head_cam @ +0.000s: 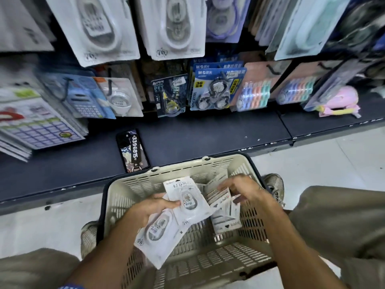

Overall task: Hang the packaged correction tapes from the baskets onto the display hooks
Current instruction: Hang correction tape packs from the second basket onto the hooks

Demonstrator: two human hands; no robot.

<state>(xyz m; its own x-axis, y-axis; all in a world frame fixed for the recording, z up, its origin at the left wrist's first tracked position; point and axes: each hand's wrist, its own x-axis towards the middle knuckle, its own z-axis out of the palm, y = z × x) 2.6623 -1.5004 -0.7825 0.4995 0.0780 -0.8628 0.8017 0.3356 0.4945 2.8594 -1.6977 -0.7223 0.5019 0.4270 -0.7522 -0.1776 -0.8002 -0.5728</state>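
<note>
Two hands work inside a beige slotted basket (125,190) on the floor at 6 o'clock: the left hand (149,210) grips a fan of white packs (188,202), each showing a clear oval blister over a white-and-grey tape, with "76" printed at a lower corner. At 3 o'clock of these, the right hand (242,189) pinches the top of further packs (224,209) lying back-side up, striped with print, against the basket's right wall. At 12 o'clock, matching packs (173,28) hang on the display, and a phone (132,150) lies on the dark shelf (208,134) at 11 o'clock of the basket.
</note>
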